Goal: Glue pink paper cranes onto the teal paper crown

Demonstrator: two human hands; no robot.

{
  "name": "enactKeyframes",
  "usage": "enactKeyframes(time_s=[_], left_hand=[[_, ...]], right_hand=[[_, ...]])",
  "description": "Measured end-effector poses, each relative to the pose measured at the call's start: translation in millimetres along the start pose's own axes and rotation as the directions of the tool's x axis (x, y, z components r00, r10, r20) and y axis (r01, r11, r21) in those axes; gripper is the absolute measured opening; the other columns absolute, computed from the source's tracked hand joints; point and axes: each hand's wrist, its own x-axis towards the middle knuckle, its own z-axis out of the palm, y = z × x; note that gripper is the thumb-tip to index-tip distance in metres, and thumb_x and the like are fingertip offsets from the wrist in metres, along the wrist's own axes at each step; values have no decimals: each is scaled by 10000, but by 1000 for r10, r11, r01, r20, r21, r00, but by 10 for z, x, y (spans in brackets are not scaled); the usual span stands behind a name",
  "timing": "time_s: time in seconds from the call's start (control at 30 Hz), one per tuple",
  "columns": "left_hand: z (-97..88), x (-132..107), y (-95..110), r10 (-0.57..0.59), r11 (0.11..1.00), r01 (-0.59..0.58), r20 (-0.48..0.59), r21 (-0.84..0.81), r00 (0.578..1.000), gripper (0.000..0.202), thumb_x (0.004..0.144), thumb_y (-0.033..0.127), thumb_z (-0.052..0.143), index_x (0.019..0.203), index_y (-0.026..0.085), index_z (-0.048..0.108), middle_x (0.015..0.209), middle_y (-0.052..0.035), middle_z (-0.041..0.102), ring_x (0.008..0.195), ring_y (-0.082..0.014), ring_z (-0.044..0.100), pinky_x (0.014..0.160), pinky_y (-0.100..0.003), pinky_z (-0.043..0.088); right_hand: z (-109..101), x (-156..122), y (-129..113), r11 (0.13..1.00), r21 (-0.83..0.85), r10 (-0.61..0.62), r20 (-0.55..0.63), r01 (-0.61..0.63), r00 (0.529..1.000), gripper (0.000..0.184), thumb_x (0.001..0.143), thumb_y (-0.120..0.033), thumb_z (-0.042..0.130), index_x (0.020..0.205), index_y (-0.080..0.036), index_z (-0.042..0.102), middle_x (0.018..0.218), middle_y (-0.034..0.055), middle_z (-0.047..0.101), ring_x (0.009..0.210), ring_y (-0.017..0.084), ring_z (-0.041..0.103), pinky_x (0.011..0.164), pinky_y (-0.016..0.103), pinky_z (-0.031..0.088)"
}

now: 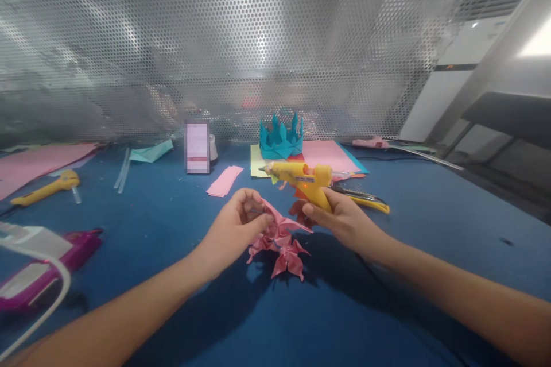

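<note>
Between the fingers of my left hand (pixel 241 226) is a folded pink paper flower cluster (pixel 288 255), its pointed petals spreading down and to the right above the blue table. My right hand (pixel 340 217) is wrapped round the handle of a yellow hot glue gun (pixel 301 174). The gun's nozzle points left, above and beyond the pink petals and apart from them. A small orange light glows on its body. Part of the right fingers hides behind the handle.
Behind the gun stand a teal paper crown (pixel 282 137) and coloured sheets (pixel 327 157). A yellow box cutter (pixel 365 200) lies right of it. Pink strips (pixel 224 181), a second glue gun (pixel 47 188), glue sticks (pixel 123 170) and a magenta-and-white object (pixel 73 246) lie leftward. A perforated metal panel (pixel 241 39) borders the back.
</note>
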Motion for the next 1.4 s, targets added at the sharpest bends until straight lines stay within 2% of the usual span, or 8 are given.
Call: enactKeyframes(time_s=[0.13, 0.37, 0.57, 0.77, 0.93, 1.13, 1.27, 1.4], left_hand=[[-19, 11, -8, 75, 996, -73, -55, 44, 996, 169, 750, 207, 609, 763, 178, 444, 709, 37, 562, 644, -75, 543, 649, -227, 447], [-41, 30, -63, 125, 971, -114, -40, 209, 991, 106, 798, 263, 563, 832, 162, 561, 771, 1, 607, 703, -108, 576, 688, -248, 464], [-20, 2, -73, 237, 883, -227, 28, 410, 971, 131, 782, 293, 595, 800, 165, 579, 806, -17, 591, 749, -127, 556, 719, -265, 473], [9, -57, -73, 251, 840, -230, 25, 492, 968, 148, 765, 258, 595, 725, 185, 473, 823, -3, 532, 722, -119, 536, 538, -193, 468], [16, -43, -74, 359, 761, -323, 49, 563, 932, 32, 779, 201, 554, 792, 179, 535, 802, 1, 538, 734, -111, 540, 658, -222, 492], [-39, 26, -121, 334, 836, -303, 13, 458, 942, 79, 772, 231, 580, 768, 167, 533, 777, -5, 533, 705, -112, 518, 675, -248, 495], [-99, 60, -150, 295, 889, -271, -8, 369, 955, 98, 767, 225, 592, 799, 175, 514, 798, -1, 533, 717, -108, 531, 645, -229, 477], [-162, 117, -165, 263, 931, -238, -55, 276, 963, 143, 755, 235, 600, 822, 176, 488, 773, 13, 510, 676, -103, 540, 612, -232, 455]], right_hand=[[67, -42, -26, 997, 67, 24, -18, -23, 1000, 344, 772, -482, 610, 917, -174, 561, 893, 44, 636, 634, 109, 567, 624, 279, 522], [142, -52, 10, 970, 232, 91, -49, -77, 995, 324, 778, -434, 627, 968, -182, 553, 932, 35, 625, 644, 96, 579, 635, 289, 539], [172, -63, 14, 930, 350, 142, -69, -109, 987, 330, 748, -401, 676, 989, -204, 568, 926, 11, 617, 869, 153, 625, 787, 320, 544], [205, -95, 5, 913, 389, 163, -77, -121, 984, 282, 755, -396, 673, 939, -204, 578, 889, 6, 620, 849, 151, 630, 800, 327, 546], [239, -143, -24, 903, 419, 129, -44, -99, 991, 256, 759, -378, 676, 924, -203, 586, 868, -11, 620, 784, 114, 627, 775, 289, 545], [196, -142, -45, 940, 338, 79, -67, -52, 995, 275, 800, -418, 617, 946, -190, 569, 937, 35, 646, 779, 128, 629, 764, 298, 534], [57, -87, -34, 993, 113, -24, -53, 30, 998, 313, 765, -468, 628, 815, -166, 565, 679, 3, 598, 593, 105, 557, 595, 251, 492], [-75, -60, 2, 1000, -5, 8, -74, -8, 997, 434, 656, -578, 664, 725, -170, 532, 485, -59, 456, 415, 69, 410, 414, 220, 368]])
